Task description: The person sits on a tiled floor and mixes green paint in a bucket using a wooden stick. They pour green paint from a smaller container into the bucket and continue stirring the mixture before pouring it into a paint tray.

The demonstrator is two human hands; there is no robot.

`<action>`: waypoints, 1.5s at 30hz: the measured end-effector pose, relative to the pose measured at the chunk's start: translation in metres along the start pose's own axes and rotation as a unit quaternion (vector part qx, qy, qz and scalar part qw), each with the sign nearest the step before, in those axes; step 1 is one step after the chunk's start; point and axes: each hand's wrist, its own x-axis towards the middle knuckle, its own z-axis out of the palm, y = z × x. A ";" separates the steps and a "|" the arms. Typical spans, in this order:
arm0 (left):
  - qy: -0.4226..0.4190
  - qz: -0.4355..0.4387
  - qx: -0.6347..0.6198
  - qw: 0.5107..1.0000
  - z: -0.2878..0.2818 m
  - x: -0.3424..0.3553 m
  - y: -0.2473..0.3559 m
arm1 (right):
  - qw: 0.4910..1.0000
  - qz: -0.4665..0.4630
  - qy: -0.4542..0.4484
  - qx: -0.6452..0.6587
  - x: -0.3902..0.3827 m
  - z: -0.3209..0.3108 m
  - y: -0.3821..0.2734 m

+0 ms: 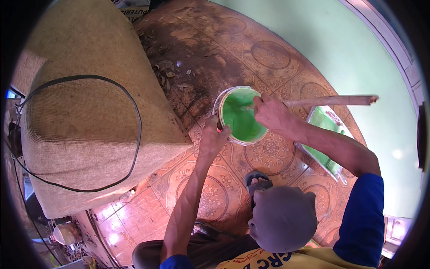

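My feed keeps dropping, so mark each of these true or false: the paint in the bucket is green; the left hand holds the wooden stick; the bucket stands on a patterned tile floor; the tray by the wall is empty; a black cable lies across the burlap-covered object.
1. The paint in the bucket is green: true.
2. The left hand holds the wooden stick: false, the right hand holds it; the left grips the bucket's rim.
3. The bucket stands on a patterned tile floor: true.
4. The tray by the wall is empty: false, it holds green paint.
5. A black cable lies across the burlap-covered object: true.
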 end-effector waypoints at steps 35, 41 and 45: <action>0.024 0.017 -0.011 0.999 0.006 -0.002 -0.015 | 0.989 -0.019 0.038 0.144 -0.022 -0.010 -0.011; -0.009 -0.037 -0.046 0.998 0.013 -0.004 0.009 | 0.999 0.025 0.040 -0.006 0.001 0.014 0.009; 0.021 -0.008 -0.013 1.000 0.010 -0.006 -0.002 | 0.997 -0.024 -0.070 -0.020 -0.015 -0.006 -0.010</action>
